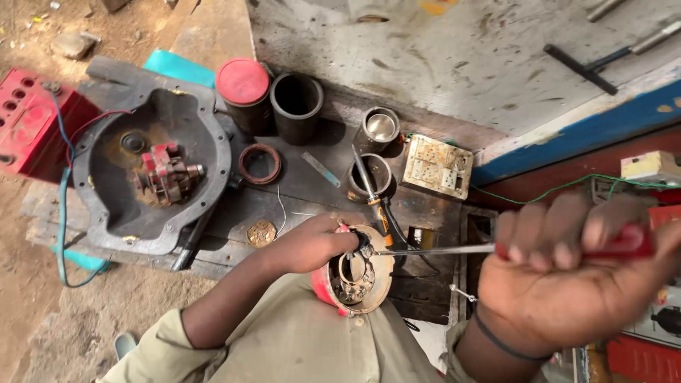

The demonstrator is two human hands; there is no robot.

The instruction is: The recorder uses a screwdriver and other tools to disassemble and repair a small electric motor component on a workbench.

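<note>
Seen from above, the right hand [567, 284], nearest the camera and partly blurred, is clenched around the red handle of a long screwdriver [440, 250]. Its steel shaft runs left to a tip that meets the inside rim of a round red motor housing [353, 273]. The left hand [316, 241] grasps that housing from its far left edge, fingers curled over the rim, steadying it against the person's lap. The open face of the housing shows brass-coloured and grey metal parts inside.

Just beyond the housing, a second screwdriver [376, 198] with an orange and black handle lies on a dark wooden bench [298, 191], its tip resting by a metal cylinder [370, 177]. A small brass-coloured disc [261, 232] sits on the bench near the left wrist. Farther left lies a large grey cast cover [152, 170] with a red part at its centre, and a red battery [32, 120] stands at the far left. A rust-coloured ring [260, 163] lies between the cover and the cylinders. To the right rests a worn cream switch plate [438, 165]. Farthest back stand a red-lidded black can [245, 89] and an open black cylinder [296, 105].
</note>
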